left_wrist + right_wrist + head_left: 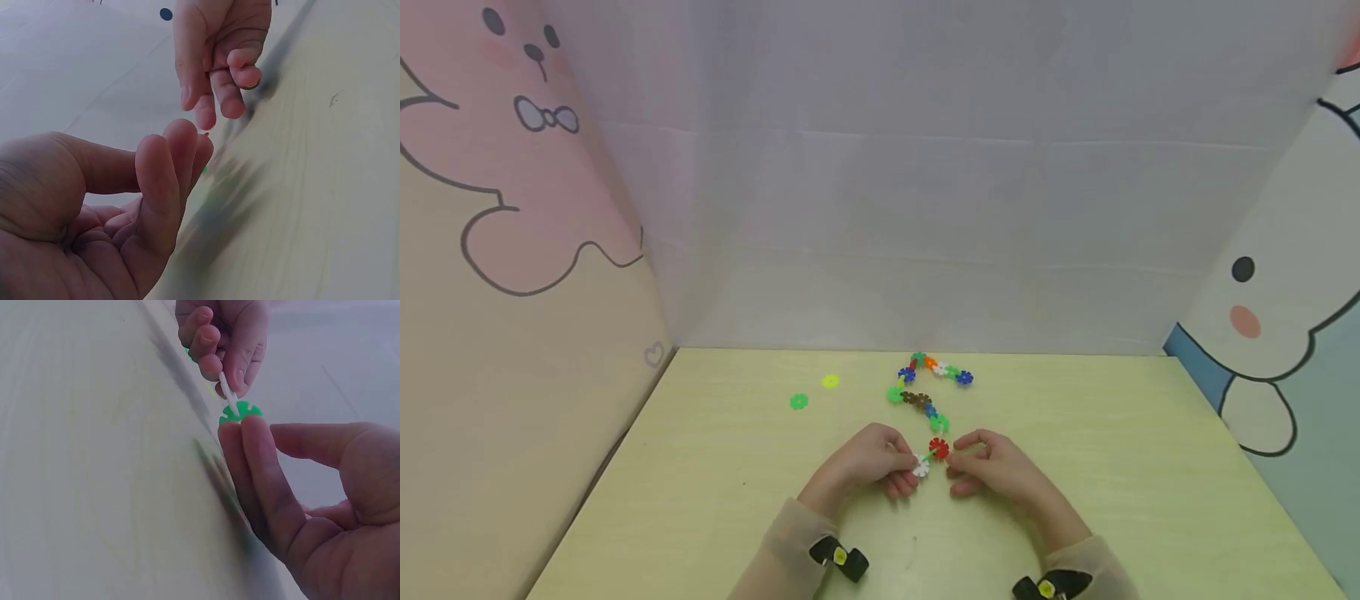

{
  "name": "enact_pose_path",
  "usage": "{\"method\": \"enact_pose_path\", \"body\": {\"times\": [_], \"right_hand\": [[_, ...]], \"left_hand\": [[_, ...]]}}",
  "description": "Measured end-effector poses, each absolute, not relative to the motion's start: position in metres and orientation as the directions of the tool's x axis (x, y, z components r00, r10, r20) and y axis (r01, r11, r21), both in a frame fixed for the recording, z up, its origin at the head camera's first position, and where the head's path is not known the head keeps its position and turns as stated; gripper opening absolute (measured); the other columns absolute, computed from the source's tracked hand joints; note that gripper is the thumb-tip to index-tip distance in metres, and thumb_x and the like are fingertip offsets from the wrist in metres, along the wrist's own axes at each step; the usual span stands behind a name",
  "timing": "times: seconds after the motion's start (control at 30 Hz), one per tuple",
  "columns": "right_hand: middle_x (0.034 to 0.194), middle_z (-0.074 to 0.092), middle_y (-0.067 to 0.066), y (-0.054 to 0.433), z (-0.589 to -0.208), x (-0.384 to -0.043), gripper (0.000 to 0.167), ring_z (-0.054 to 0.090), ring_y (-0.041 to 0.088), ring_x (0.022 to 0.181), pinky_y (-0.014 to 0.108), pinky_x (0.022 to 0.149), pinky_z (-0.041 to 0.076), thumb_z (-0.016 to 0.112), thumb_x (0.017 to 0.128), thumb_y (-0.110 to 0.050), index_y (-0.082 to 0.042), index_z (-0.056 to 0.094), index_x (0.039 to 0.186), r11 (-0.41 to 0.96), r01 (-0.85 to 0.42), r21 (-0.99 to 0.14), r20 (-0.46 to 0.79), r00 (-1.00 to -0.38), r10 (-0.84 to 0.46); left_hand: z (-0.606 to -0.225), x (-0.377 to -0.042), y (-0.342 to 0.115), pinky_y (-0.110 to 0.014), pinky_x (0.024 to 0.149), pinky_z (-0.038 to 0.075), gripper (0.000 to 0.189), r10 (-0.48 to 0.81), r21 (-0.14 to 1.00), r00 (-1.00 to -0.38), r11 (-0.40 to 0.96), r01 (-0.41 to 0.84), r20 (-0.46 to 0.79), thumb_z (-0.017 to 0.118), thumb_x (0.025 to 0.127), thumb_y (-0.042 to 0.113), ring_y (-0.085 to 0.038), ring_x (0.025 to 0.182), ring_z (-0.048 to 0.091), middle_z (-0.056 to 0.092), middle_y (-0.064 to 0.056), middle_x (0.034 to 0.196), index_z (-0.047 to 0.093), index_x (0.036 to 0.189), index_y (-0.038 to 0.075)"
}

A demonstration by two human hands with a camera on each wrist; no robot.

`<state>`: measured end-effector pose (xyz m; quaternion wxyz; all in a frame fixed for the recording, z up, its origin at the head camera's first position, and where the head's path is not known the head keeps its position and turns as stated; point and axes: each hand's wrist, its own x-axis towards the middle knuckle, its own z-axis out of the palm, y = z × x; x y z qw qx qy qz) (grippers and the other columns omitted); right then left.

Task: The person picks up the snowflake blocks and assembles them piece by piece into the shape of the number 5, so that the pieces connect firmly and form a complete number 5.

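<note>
A winding chain of interlocking plastic snowflake discs lies on the table, with brown discs (pixel 917 400) along it and a blue disc (pixel 964 378) at its far end. At the near end, my left hand (pixel 880 462) pinches a white snowflake disc (pixel 921 467) between thumb and fingers. A green disc (pixel 242 412) joins this white disc (pixel 229 391) and is seen nearly edge-on in the head view. Beside it is a red snowflake disc (pixel 938 448), whose right edge my right hand (pixel 996 468) pinches with its fingertips. The right wrist view hides the red disc behind the fingers.
Two loose discs, one green (pixel 799 402) and one yellow (pixel 831 381), lie flat on the table (pixel 1150 467) left of the chain. A pale curtain (pixel 925 208) stands behind the table's back edge, with cartoon-printed panels on both sides.
</note>
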<state>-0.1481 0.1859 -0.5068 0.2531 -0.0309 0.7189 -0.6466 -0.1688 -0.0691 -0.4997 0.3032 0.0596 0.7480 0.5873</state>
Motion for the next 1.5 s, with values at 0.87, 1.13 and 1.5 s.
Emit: {"method": "enact_pose_path", "body": {"times": [0.87, 1.13, 1.5], "right_hand": [[0.096, 0.08, 0.019, 0.18, -0.517, -0.147, 0.019, 0.081, 0.022, 0.078, 0.033, 0.072, 0.068, 0.075, 0.102, -0.004, 0.013, 0.074, 0.109, 0.064, 0.375, -0.925, -0.371, -0.851, -0.372], [0.098, 0.08, 0.021, 0.181, -0.517, -0.147, 0.02, 0.081, 0.023, 0.08, 0.034, 0.075, 0.068, 0.074, 0.103, -0.004, 0.015, 0.073, 0.111, 0.046, 0.388, -0.921, -0.376, -0.847, -0.376], [0.098, 0.08, 0.023, 0.184, -0.52, -0.149, 0.023, 0.081, 0.023, 0.08, 0.034, 0.076, 0.068, 0.074, 0.103, -0.003, 0.017, 0.072, 0.114, 0.025, 0.386, -0.922, -0.368, -0.853, -0.369]], "left_hand": [[-0.484, -0.196, -0.148, -0.035, 0.063, 0.06, 0.012, 0.05, 0.791, -0.983, 0.602, -0.112, -0.177, 0.069, 0.104, 0.014, -0.022, 0.07, 0.07, 0.076, -0.009, 0.09, 0.071, 0.107, 0.003], [-0.5, -0.203, -0.205, -0.051, 0.089, 0.056, 0.046, -0.142, 0.687, -0.981, 0.7, -0.195, -0.134, 0.062, 0.102, 0.017, -0.034, 0.103, 0.066, 0.071, -0.017, 0.115, 0.062, 0.146, 0.003], [-0.506, -0.203, -0.2, -0.041, 0.074, 0.052, 0.034, -0.066, 0.659, -0.994, 0.744, -0.107, -0.087, 0.069, 0.103, 0.009, -0.027, 0.085, 0.059, 0.067, -0.013, 0.098, 0.068, 0.136, 0.003]]}}
